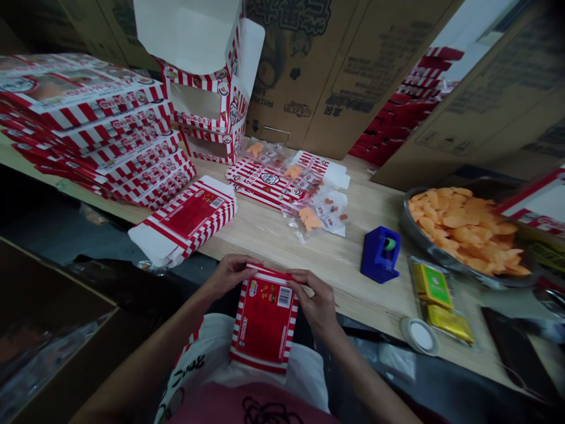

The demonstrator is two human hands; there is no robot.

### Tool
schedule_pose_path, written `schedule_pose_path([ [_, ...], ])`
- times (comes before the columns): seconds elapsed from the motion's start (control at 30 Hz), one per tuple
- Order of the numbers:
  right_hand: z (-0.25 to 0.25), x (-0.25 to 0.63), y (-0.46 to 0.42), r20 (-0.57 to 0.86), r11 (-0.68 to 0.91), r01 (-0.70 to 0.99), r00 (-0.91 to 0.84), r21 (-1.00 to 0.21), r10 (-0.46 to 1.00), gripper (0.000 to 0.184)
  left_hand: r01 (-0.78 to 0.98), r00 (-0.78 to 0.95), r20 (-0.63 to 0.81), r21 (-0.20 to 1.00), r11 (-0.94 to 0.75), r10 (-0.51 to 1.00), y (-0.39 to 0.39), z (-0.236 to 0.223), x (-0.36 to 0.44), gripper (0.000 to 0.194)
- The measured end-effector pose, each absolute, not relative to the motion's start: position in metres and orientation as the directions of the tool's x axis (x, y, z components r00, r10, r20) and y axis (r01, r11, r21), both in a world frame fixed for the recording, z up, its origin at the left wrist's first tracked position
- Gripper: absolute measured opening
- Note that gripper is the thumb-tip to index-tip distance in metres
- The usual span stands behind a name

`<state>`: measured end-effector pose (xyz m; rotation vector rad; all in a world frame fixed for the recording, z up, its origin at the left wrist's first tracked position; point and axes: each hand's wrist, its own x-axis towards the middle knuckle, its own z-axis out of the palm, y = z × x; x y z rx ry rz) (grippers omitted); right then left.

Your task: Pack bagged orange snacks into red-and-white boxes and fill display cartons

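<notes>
Pinching top corners of striped carton (263,324) with left hand (228,275) and right hand (318,300); probably best pressed evenly, without buckling.

Both hands (271,286) pinch close together — forearms angled inward, fingers bent.

The red striped box (263,330) has a barcode (284,297) and what looks like a 2. Its other words are too small to read. The box pile by it on the table (188,215) has a barcode too. The big brown carton (326,76) has black Chinese writing and a black arrow (255,125) that points down. The Chinese words on the tall stack of boxes (101,118) are too blurry to read for sure.
</notes>
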<state>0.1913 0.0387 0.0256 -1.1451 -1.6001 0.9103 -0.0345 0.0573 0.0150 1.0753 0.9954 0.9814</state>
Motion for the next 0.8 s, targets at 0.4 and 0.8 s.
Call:
schedule_pose_path([
  [0.4,0.03,0.317,0.088,0.352,0.024,0.482,0.603,-0.876,0.716,0.021,-0.366,0.026,-0.383,0.856,0.365,0.923,0.049,0.003,-0.015,0.027],
  [0.8,-0.009,0.357,0.107,0.151,-0.033,0.215,0.778,-0.976,0.61,0.037,-0.294,0.073,-0.331,0.894,0.337,0.941,0.063,0.029,0.011,0.043],
])
